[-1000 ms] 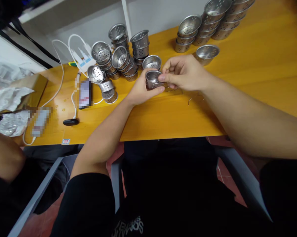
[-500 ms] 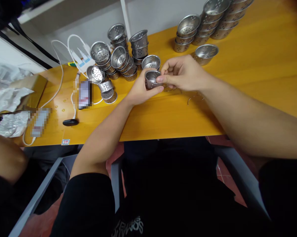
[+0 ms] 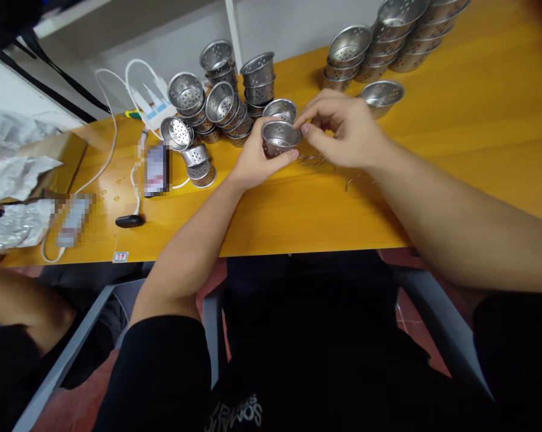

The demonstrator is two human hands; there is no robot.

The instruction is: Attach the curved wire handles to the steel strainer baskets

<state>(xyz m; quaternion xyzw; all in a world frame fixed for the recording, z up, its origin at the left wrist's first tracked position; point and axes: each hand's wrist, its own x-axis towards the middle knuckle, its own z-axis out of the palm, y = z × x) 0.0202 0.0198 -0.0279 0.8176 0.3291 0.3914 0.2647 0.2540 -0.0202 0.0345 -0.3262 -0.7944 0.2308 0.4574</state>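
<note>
Held cup (image 3: 280, 143) silver-grey; far stacked cups (image 3: 186, 95) silver, dotted with dark holes. Table (image 3: 316, 222) tinted orange-yellow. Near-left label (image 3: 120, 257) edged in blue, numbered in red. Near shirt (image 3: 307, 366) black, printed with pale lettering (image 3: 247, 413). Floor tiles (image 3: 415, 339) red, crossed by pale lines.

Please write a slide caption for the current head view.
Left hand holding a metal cup, right hand at its rim, with stacks of perforated metal cups behind on the yellow table.

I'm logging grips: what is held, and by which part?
The left hand holds a metal cup around its side wall; the right hand is at its rim, hold unclear.
</note>
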